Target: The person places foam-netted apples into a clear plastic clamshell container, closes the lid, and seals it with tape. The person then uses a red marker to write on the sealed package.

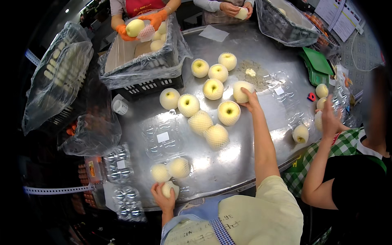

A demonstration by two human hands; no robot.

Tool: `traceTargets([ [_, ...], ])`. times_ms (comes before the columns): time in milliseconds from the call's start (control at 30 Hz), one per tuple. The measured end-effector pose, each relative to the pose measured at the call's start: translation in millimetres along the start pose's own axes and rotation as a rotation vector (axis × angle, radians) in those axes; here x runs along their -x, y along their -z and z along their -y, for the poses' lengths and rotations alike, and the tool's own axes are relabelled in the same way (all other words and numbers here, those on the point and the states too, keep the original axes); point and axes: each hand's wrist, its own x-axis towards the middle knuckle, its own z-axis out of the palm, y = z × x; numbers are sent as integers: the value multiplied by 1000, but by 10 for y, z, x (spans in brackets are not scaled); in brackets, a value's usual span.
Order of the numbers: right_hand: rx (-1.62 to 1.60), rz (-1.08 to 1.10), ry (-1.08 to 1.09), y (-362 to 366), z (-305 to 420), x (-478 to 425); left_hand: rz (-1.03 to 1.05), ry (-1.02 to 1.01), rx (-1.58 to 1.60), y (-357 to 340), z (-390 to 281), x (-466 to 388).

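My right hand [252, 100] is reached out over the metal table and grips a pale yellow fruit in a white foam net [242, 91]. Near the table's front edge, my left hand [163, 197] is closed around another netted fruit [169, 188]. Beside it rest two more netted fruits [178, 167], apparently in a clear plastic tray [185, 183] mostly hidden beneath them. Loose netted fruits lie in a cluster mid-table, among them one with its dark stem hollow facing up [229, 113]. Left of them is a clear moulded tray [160, 134] bearing a white label.
Opposite, orange-gloved hands [157, 20] hold a fruit over a plastic-lined crate [147, 67]. Another person's hands [235, 10] hold a netted fruit. On the right, a co-worker's arm [320, 171] is close by, near a green scale [317, 65]. A white cup [120, 106] stands left.
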Motion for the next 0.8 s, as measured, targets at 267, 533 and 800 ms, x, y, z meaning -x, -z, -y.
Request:
traceTargets([
  [267,-761,323,-91,151,-154,254,1,2,-15,0,17,-11],
  [533,-259,119,37,-47,-28,191,-17,-11,-30,16,-6,-26],
  [800,1075,-210,395,-448,-19,-87,-13,9,-1,-2,23,-20],
])
